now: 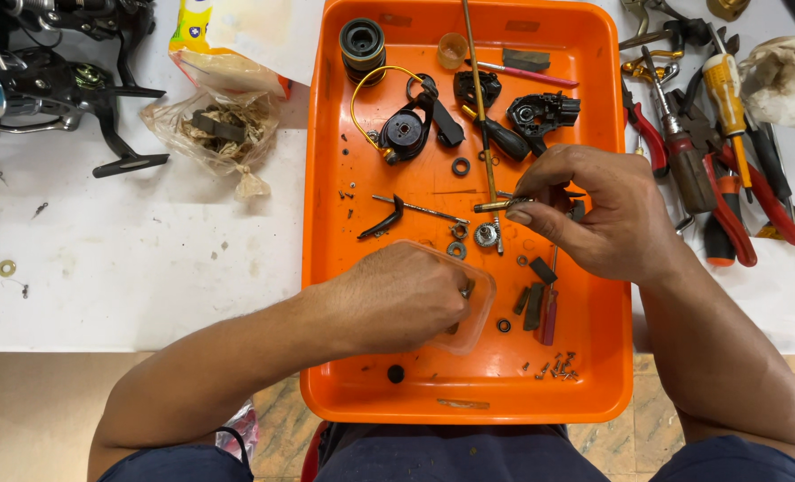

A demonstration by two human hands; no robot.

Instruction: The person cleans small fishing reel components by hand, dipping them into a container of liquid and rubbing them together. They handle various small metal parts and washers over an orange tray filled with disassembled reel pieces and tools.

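Fingers of our right hand [594, 219] pinch a brass shaft [503, 205], left hand [397, 299] fingers pinch inside the clear tub [480, 312]; slipping, parts may scatter across the orange tray [326, 268].

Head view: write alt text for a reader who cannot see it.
A person's left hand reaches into a small clear plastic container in an orange tray of dismantled black reel parts and screws, while the right hand pinches a small brass pin. Pliers and screwdrivers lie on the white table to the right.
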